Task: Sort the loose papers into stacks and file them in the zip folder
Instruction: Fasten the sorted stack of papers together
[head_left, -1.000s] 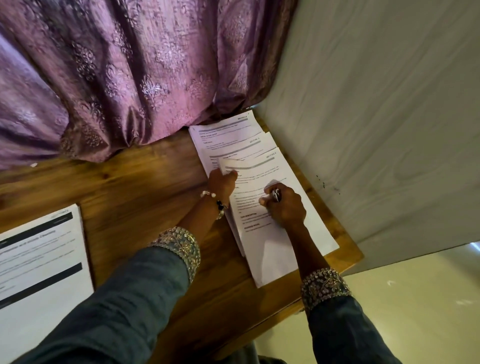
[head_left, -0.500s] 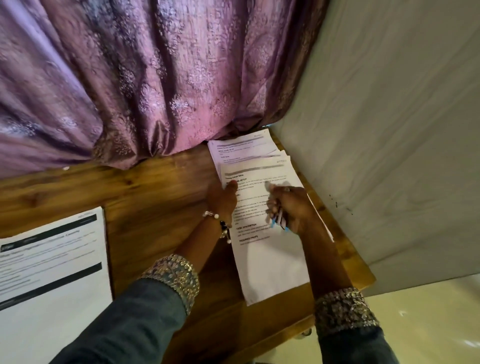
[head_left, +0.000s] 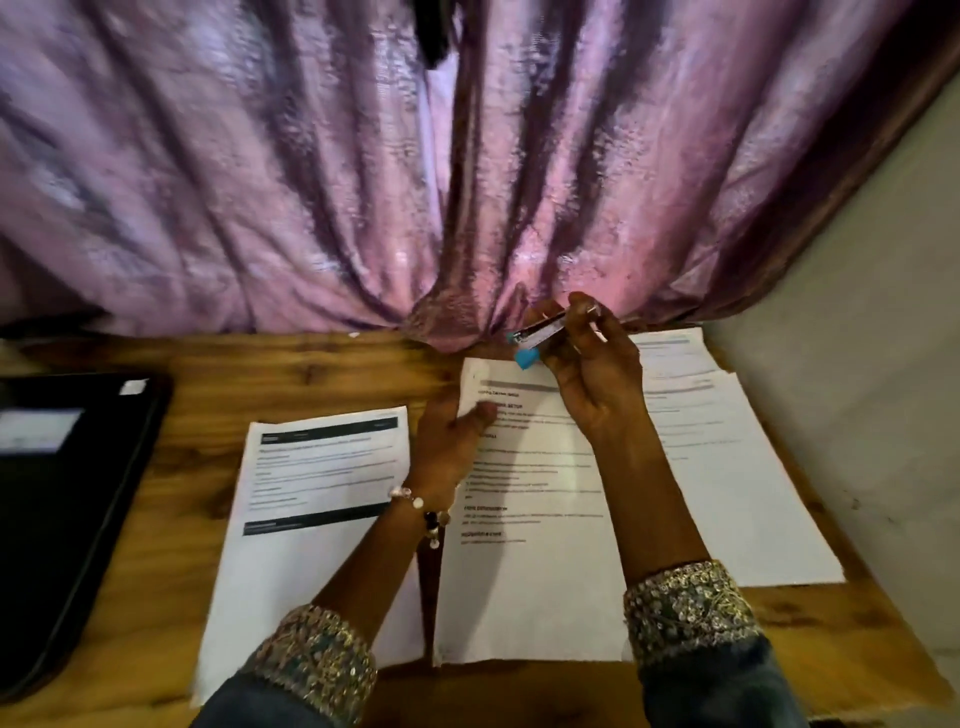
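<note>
On the wooden table (head_left: 171, 364), before a purple patterned curtain (head_left: 311, 182): three lots of white printed paper. Middle sheet (head_left: 530, 571) — held at its upper left edge by the left hand (head_left: 447, 441), thumb curled onto the page. Right hand (head_left: 587, 374) raised above the sheet's top edge, fingers closed round a small silver stapler with blue ends (head_left: 540, 335). Left stack with black header bars (head_left: 311, 493) lies just beside the left wrist. Right stack (head_left: 727, 467) lies partly under the middle sheet. Black zip folder (head_left: 67, 509) — far left, well apart from both hands.
</note>
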